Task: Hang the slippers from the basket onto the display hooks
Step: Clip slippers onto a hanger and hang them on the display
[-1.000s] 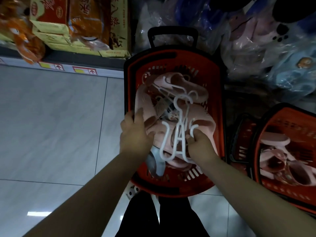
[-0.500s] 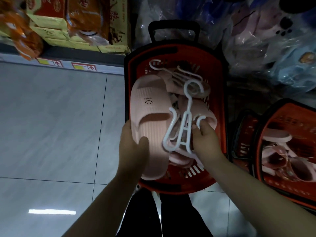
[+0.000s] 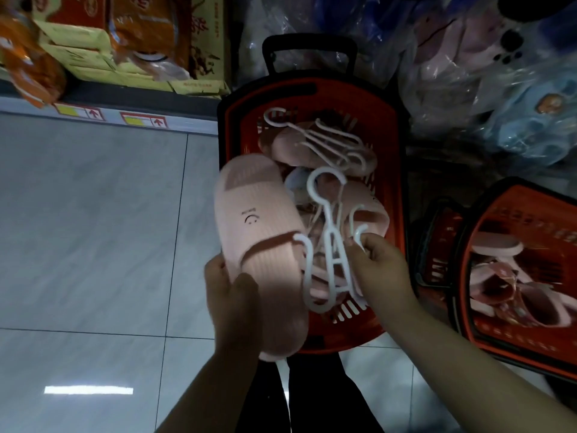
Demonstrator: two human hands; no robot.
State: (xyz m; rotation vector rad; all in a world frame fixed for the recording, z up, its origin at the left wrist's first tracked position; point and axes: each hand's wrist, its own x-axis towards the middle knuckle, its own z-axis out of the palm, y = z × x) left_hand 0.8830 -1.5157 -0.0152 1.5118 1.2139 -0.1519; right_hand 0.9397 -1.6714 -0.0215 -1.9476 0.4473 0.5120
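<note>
Gripping the heel end of a pink slipper (image 3: 259, 245) in the left hand (image 3: 232, 295), with the thumb curled over its upper face and the fingers hidden beneath. Pinching one arm of a white plastic hanger (image 3: 327, 245) in the curled fingers and thumb of the right hand (image 3: 382, 270). Holding both just above the near half of the red basket (image 3: 312, 98), with the slipper tilted across its left rim and the toe pointing away. Apparently threading the hanger's other arm under the slipper's strap; cannot tell whether seated. Judging the job as still well short of done: lifted clear, not yet hung, and no display hook anywhere in view. Leaving more pink slippers (image 3: 290, 145) in the basket under a second hanger (image 3: 327, 139), plus further pink ones in another red basket (image 3: 487, 232) to the right. Reading on the held slipper only a small smiley mark (image 3: 249, 217), with tiny print beside it, too small to make out. Noting red Chinese characters on yellow cartons (image 3: 199, 42) at upper left, not legible, and shelf-edge price tags (image 3: 143, 120) with red up-arrows, figures blurred.
</note>
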